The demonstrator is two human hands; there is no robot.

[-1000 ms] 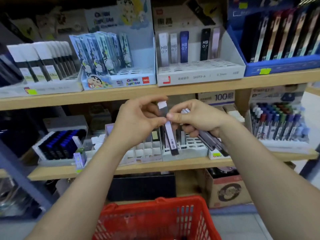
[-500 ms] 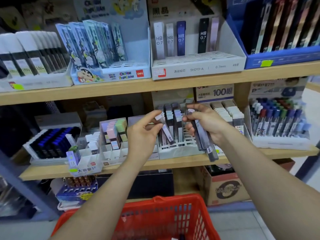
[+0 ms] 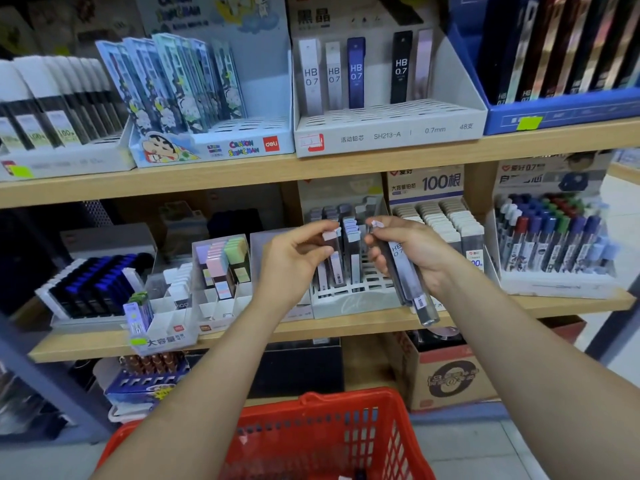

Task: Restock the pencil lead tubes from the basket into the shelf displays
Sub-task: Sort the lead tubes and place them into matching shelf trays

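Note:
My left hand (image 3: 294, 261) pinches one lead tube (image 3: 331, 252) by its white cap and holds it upright in the slotted white display rack (image 3: 353, 301) on the lower shelf. The tube's foot stands among other tubes in the rack. My right hand (image 3: 412, 251) grips a bundle of dark lead tubes (image 3: 410, 289) marked HB 0.7, slanting down to the right in front of the rack. The red basket (image 3: 311, 431) sits low in the middle, below my arms.
A white 0.7mm display (image 3: 388, 133) with a few tubes stands on the upper shelf (image 3: 242, 174). Beside the rack are a "100" lead box (image 3: 436, 216), a pen display (image 3: 554, 251), pastel boxes (image 3: 225, 265) and a cardboard carton (image 3: 450, 375) below.
Both hands have moved down from the upper shelf edge to the lower rack. The left hand took one tube from the bundle and has set it into the rack.

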